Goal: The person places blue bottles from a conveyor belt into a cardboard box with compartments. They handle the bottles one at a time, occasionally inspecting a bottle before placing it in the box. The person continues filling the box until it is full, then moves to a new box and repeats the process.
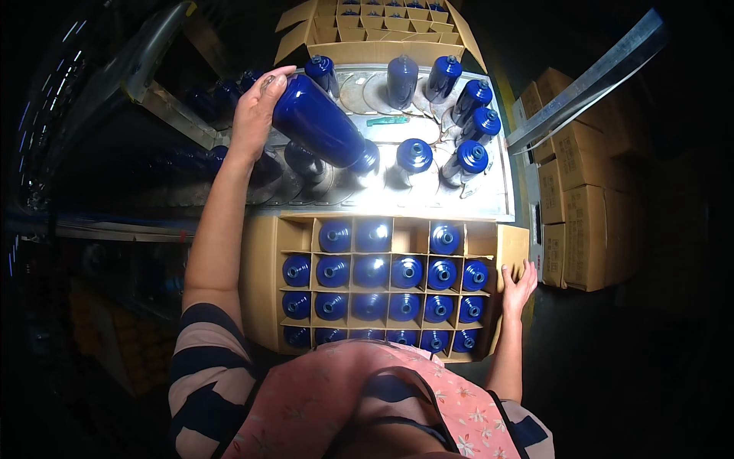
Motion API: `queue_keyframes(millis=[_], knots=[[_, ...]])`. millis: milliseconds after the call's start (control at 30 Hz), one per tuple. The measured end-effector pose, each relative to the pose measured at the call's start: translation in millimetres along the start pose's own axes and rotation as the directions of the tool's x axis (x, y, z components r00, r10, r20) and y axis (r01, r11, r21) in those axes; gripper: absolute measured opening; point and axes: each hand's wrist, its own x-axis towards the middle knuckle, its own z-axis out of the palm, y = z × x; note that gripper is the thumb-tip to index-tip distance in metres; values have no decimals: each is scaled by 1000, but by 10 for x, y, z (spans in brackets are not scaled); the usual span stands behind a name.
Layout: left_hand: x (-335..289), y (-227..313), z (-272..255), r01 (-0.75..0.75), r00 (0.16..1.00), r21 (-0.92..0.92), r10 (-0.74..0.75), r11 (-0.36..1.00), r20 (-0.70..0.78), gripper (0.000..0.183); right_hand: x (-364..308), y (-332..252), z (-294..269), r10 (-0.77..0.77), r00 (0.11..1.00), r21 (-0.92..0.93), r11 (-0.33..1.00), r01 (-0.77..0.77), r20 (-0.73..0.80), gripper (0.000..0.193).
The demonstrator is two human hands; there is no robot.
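My left hand (259, 115) is closed on the upper left end of a large blue glass bottle (321, 122), held tilted above the lit worktable (390, 202). The bottle slants down to the right, its lower end in the glare. Directly in front of me stands an open cardboard box (261, 287) with cardboard dividers. Most of its cells hold upright blue bottles (407, 271); in the back row a few cells have none. My right hand (518, 287) rests at the box's right flap (514, 249), thumb and fingers apart.
Several blue bottles stand on the table, among them one near its middle (414, 156). A green strip (387, 121) lies there. Behind is another divided box (367, 50). A metal bar (589, 80) slants at the right, near stacked cartons (585, 229).
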Motion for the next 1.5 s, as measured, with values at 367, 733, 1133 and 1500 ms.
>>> queue_keyframes(millis=[367,733,1133,1500], knots=[[1935,-2115,526,217,970,690,-75,691,-230,58,-41,-38,475,156,914,209,946,-247,374,40],[1941,-2377,225,467,876,613,-240,638,-418,75,-35,91,544,100,912,282,933,-225,398,37],[-2372,-225,-112,417,817,-261,-485,871,-313,23,-621,771,357,-97,977,367,930,21,188,52],[-4841,-144,647,672,728,-104,-680,733,-84,24,-778,1371,238,-230,957,420,897,139,175,56]])
